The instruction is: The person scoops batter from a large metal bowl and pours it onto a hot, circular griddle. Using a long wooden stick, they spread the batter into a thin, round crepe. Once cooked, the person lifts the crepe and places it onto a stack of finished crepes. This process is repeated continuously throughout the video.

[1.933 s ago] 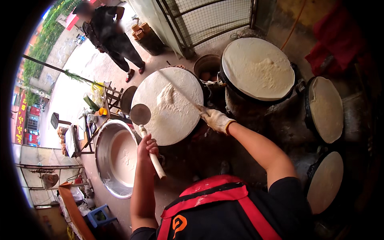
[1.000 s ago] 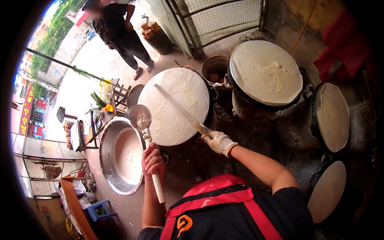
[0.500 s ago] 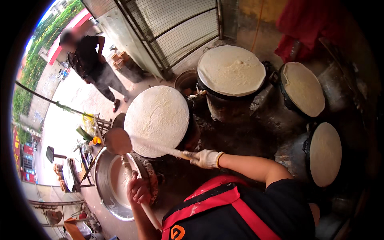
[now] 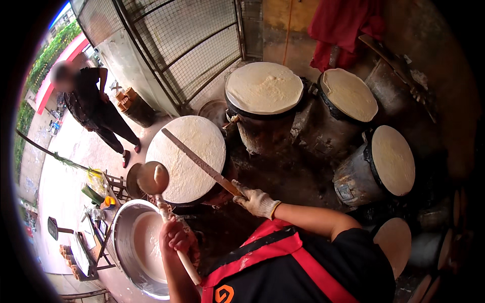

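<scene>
My bare left hand is closed round the pale handle of a ladle. Its round bowl, with a smear of batter in it, hangs above the near left edge of a griddle. In a white glove, my right hand grips the wooden end of a long, flat spatula. The blade slants over the nearest pancake, a wide white round that covers its griddle; whether they touch I cannot tell. A metal basin of pale batter stands beside and below my left hand.
More pancakes lie on drum stoves: one at the back, one at back right, one at right. Another round is at lower right. A person in dark clothes stands beyond, near a mesh gate.
The spatula has swung from low across the pancake's near side to a steeper slant across its middle. The ladle's bowl has tilted, showing batter inside. The view has shifted, revealing more stoves at right.
</scene>
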Demonstrator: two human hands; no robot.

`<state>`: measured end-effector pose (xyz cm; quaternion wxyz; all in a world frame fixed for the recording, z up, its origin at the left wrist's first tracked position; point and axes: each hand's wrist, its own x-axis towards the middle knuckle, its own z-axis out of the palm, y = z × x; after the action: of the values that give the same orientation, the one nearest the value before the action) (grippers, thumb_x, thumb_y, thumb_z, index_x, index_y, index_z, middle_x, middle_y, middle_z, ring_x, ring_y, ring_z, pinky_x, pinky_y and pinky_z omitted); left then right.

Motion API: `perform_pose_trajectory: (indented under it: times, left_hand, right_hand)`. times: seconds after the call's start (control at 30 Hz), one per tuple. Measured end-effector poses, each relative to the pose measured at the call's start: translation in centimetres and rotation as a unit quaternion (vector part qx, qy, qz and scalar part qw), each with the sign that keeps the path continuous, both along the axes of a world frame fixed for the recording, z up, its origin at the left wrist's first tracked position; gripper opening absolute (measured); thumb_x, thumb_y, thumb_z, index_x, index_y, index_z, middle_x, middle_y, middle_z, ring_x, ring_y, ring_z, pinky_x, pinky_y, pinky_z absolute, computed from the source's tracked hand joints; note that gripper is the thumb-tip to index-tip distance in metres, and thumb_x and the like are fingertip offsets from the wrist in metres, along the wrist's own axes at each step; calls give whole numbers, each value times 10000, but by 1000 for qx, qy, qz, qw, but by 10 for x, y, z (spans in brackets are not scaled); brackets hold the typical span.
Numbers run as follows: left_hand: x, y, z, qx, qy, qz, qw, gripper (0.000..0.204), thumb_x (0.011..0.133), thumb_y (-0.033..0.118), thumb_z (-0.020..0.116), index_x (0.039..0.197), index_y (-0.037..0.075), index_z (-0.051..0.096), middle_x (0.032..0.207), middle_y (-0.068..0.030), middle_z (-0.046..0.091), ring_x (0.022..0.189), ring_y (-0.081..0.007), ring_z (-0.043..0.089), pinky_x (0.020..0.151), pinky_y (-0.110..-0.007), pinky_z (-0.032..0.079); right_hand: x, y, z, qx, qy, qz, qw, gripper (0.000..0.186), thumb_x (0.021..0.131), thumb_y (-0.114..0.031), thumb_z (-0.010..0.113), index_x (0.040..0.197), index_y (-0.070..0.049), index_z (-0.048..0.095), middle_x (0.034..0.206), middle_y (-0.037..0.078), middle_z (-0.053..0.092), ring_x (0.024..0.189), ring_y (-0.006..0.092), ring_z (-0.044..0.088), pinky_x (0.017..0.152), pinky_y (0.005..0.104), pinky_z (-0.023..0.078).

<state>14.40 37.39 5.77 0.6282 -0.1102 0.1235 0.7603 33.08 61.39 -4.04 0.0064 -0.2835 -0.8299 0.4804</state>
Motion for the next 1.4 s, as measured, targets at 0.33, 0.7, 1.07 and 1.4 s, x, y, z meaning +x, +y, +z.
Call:
perform_pose_trajectory:
  times: [0.33,0.7,1.07,1.4]
  left_hand:
    - [6,133,-55,-160,44,-142,976,234,966,259,443,783,127,505,441,57,327,298,-48,304,268,-197,272]
    - [-15,265,-19,26,-168,20,985,185,955,157,364,1019,51,501,501,36,369,340,-41,361,311,-208,331]
    - [-40,285,-30,-34,-134,47,989,197,962,143,372,1070,55,511,518,37,339,325,-37,331,303,-198,322]
    - [-86,267,-17,-41,-107,1,993,115,967,142,377,970,93,480,522,40,316,338,-39,330,301,-189,296]
  right_hand:
    - [-17,64,12,-180,151,157,959,522,916,-254,555,1370,-58,387,1280,126,536,1106,159,550,929,277,435]
    - [50,506,-54,100,-234,-413,874,554,819,-122,435,1363,-225,416,1299,197,484,1190,335,486,982,381,412]
    - [31,458,-105,125,-97,-473,867,436,775,-114,481,1182,36,535,1064,284,595,1018,394,580,884,413,473]
    - [-97,238,-77,42,42,-9,998,623,874,-171,472,1431,-49,220,1337,178,449,1226,303,445,1020,367,362]
